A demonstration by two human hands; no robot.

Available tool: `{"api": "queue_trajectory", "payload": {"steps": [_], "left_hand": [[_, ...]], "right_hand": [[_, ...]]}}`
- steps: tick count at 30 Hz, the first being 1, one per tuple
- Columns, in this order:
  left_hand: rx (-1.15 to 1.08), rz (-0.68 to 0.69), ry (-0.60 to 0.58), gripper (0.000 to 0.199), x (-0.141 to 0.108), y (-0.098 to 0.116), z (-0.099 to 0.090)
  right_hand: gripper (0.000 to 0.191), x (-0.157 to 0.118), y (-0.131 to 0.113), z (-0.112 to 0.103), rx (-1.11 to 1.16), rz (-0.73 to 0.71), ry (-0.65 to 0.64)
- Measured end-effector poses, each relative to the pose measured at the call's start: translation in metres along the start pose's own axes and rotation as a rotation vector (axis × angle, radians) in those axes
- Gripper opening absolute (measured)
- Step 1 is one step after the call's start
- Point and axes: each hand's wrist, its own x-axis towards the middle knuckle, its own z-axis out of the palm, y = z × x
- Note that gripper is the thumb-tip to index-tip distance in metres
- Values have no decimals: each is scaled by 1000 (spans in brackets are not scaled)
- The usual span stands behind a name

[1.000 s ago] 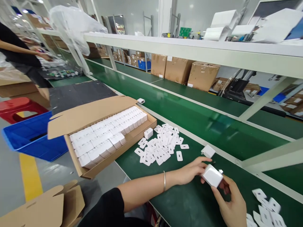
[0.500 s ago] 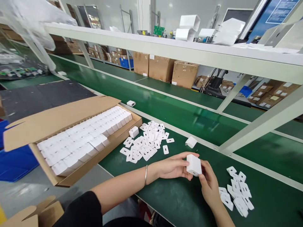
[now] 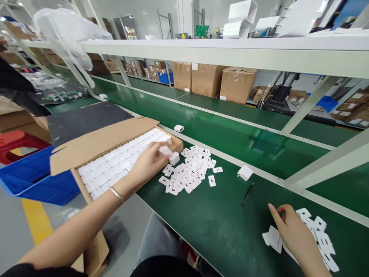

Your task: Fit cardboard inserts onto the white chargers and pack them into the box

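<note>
My left hand [image 3: 150,163] is closed on a white charger block [image 3: 165,151] over the right end of a cardboard box [image 3: 175,145]. Rows of white blocks [image 3: 112,163] fill that box. Another white block [image 3: 174,158] stands just outside it, beside a pile of flat white plates [image 3: 190,169]. At the right, my right hand [image 3: 294,227] is over a second pile of plates [image 3: 324,240], thumb and forefinger apart, with nothing visible between them. A dark pen-like tool [image 3: 247,195] lies on the green table [image 3: 219,227] below a white plug block [image 3: 245,172].
A white block [image 3: 178,128] lies by the pale table rail [image 3: 201,146]. Slanted shelf posts [image 3: 311,104] rise at the right. Blue bins [image 3: 52,188] and a red stool [image 3: 23,144] stand at the left. A person's dark sleeve [image 3: 20,92] shows at the far left.
Both hands have parted from the white block held between them. My left hand moved left to the box with a block; my right hand moved right to the plates. The view turned left.
</note>
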Motion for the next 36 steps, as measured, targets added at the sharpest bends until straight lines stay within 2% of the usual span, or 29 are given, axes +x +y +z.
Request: {"api": "queue_trajectory", "payload": {"steps": [1, 3, 7, 11, 15, 19, 23, 26, 30, 32, 33, 36], "left_hand": [[126, -38, 4, 43, 3, -14, -9], [297, -93, -87, 44, 5, -38, -18], [481, -126, -291, 44, 5, -70, -19], [642, -115, -336, 43, 1, -76, -12], [704, -85, -291, 43, -5, -76, -9], [750, -55, -258, 45, -13, -83, -13], [710, -99, -290, 53, -18, -90, -21], [688, -99, -268, 54, -18, -80, -21], [740, 25, -30, 51, -13, -41, -5], [693, 139, 52, 46, -10, -14, 13], [645, 211, 52, 42, -10, 1, 25], [454, 438, -58, 34, -11, 51, 69]], "right_hand": [[56, 1, 2, 1, 21, 0, -30], [56, 2, 2, 5, 62, -27, -69], [57, 4, -4, 12, 102, -67, -132], [59, 8, -3, 8, 55, -61, -104], [55, 12, 6, 0, -8, 29, -49], [46, 11, 13, -5, 78, 122, -98], [40, 5, 5, -4, 230, 137, -181], [43, 0, -8, -2, 245, 130, -234], [44, -3, -20, 4, 248, 34, -146], [46, -3, -21, 9, 311, 1, -117], [46, -3, -21, 11, 357, -17, -103], [42, -1, -20, 16, 475, -103, -28]]}}
